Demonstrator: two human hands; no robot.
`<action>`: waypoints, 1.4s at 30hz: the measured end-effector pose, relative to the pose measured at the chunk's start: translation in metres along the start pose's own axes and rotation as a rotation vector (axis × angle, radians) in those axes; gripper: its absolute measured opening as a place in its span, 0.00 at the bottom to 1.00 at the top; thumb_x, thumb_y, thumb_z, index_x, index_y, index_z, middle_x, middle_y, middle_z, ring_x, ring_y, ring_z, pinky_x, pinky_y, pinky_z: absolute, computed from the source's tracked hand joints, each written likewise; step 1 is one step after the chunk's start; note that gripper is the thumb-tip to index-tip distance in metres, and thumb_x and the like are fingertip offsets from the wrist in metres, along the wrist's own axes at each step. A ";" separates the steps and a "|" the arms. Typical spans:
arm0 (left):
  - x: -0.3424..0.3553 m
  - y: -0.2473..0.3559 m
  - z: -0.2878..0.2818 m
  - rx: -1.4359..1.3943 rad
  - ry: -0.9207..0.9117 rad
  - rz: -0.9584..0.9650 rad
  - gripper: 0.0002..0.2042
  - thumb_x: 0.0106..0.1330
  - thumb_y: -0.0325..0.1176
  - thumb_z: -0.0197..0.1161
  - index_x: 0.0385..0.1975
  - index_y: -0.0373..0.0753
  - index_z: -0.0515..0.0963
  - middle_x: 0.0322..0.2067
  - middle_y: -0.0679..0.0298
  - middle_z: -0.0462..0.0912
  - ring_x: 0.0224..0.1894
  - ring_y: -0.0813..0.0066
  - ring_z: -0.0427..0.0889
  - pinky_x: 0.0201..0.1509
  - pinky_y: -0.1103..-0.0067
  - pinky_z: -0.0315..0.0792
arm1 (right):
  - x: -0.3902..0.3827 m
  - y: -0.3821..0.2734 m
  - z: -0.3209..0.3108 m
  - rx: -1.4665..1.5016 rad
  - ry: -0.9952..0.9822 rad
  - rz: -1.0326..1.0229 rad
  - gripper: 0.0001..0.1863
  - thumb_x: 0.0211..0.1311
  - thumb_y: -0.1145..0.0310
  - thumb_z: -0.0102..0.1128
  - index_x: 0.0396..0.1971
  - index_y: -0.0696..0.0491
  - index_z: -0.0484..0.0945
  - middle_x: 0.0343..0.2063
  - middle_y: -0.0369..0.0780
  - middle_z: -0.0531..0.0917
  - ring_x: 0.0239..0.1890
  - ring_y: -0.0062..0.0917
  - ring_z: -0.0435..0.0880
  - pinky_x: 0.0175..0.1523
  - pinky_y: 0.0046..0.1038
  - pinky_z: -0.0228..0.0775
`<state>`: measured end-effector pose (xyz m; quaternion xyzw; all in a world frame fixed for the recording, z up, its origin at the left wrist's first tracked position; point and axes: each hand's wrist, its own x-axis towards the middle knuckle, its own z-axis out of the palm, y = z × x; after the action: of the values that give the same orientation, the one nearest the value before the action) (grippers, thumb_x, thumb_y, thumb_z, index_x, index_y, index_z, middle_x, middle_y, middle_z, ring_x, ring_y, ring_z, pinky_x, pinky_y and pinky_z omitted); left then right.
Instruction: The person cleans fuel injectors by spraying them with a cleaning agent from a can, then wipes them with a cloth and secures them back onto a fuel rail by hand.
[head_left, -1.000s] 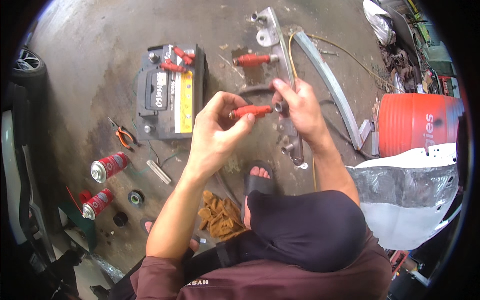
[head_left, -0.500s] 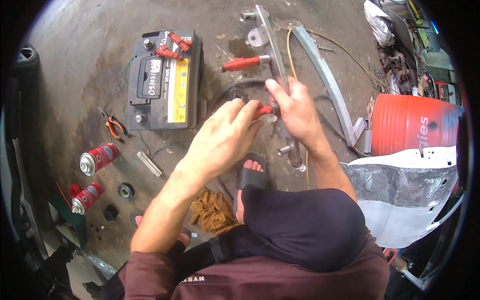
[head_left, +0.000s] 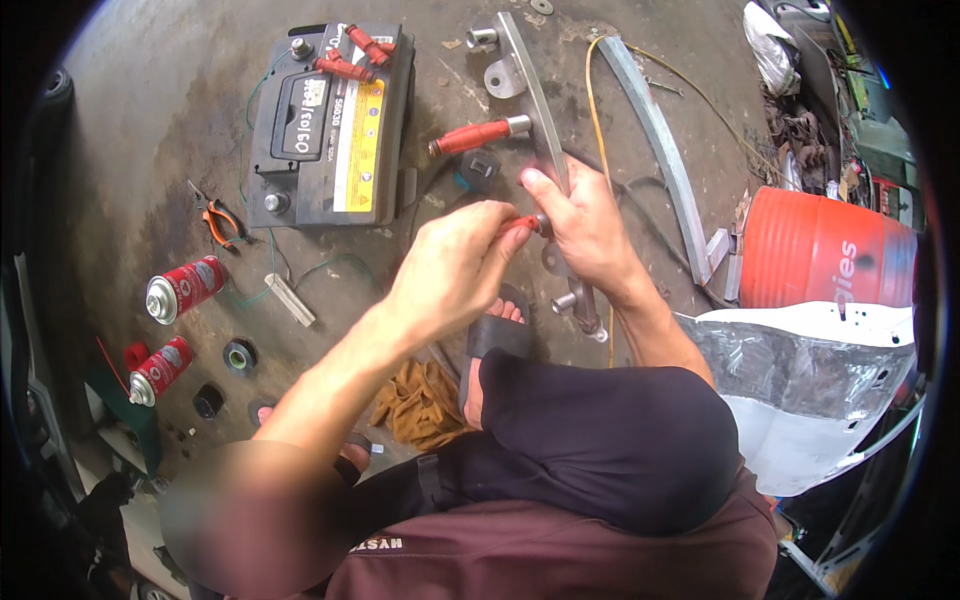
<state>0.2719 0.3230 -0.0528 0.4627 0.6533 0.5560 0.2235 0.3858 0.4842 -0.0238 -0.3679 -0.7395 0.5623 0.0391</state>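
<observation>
A grey metal fuel rail (head_left: 537,100) stands slanted in front of me, gripped around its middle by my right hand (head_left: 592,228), thumb along its side. Between the fingertips of my left hand (head_left: 450,262) is a red fuel injector (head_left: 520,224), its end at a port of the rail. How deep it sits I cannot tell, since fingers cover part of it. Another red injector (head_left: 475,137) sticks out of a port higher up the rail. One more port (head_left: 566,302), near the lower end, has nothing in it. Two loose red injectors (head_left: 345,69) lie on the car battery (head_left: 268,160).
Orange-handled pliers (head_left: 220,224), two red spray cans (head_left: 187,289) and a tape roll (head_left: 239,356) are on the floor at left. A brown cloth (head_left: 420,405) lies by my sandal. On the right are a grey metal strip (head_left: 655,140), a red drum (head_left: 825,250) and a white panel (head_left: 800,400).
The battery and spray cans sit higher in the picture as the view shifts. My left hand has turned slightly, and its injector lines up more closely with the port. The right hand keeps its grip.
</observation>
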 end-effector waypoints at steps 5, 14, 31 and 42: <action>0.008 0.008 -0.020 -0.033 -0.225 -0.172 0.11 0.78 0.33 0.65 0.48 0.29 0.83 0.34 0.49 0.89 0.36 0.57 0.91 0.40 0.68 0.80 | 0.002 -0.005 0.006 -0.023 0.029 -0.039 0.14 0.79 0.61 0.59 0.42 0.58 0.80 0.26 0.35 0.82 0.28 0.18 0.77 0.35 0.31 0.72; 0.005 0.015 -0.017 -0.258 -0.209 -0.488 0.18 0.83 0.43 0.60 0.45 0.32 0.87 0.24 0.65 0.78 0.29 0.85 0.68 0.33 0.79 0.65 | 0.003 -0.008 0.009 -0.032 0.132 -0.008 0.15 0.79 0.60 0.60 0.38 0.59 0.79 0.24 0.34 0.81 0.27 0.18 0.76 0.34 0.31 0.71; 0.000 0.022 -0.031 -0.181 -0.390 -0.311 0.13 0.80 0.36 0.61 0.37 0.30 0.77 0.25 0.45 0.84 0.29 0.45 0.88 0.32 0.60 0.78 | -0.014 -0.017 0.016 -0.037 0.068 -0.130 0.12 0.80 0.64 0.59 0.44 0.59 0.82 0.22 0.37 0.82 0.26 0.16 0.78 0.32 0.29 0.72; -0.018 0.014 -0.002 -0.697 -0.199 -0.567 0.22 0.81 0.47 0.59 0.37 0.29 0.83 0.21 0.61 0.77 0.25 0.76 0.80 0.32 0.72 0.78 | -0.021 -0.021 0.012 -0.125 0.033 -0.303 0.09 0.80 0.68 0.59 0.47 0.58 0.81 0.22 0.37 0.79 0.22 0.19 0.78 0.30 0.29 0.70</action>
<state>0.2837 0.3065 -0.0434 0.2141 0.5035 0.6123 0.5707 0.3850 0.4601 -0.0020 -0.2630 -0.8194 0.4967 0.1129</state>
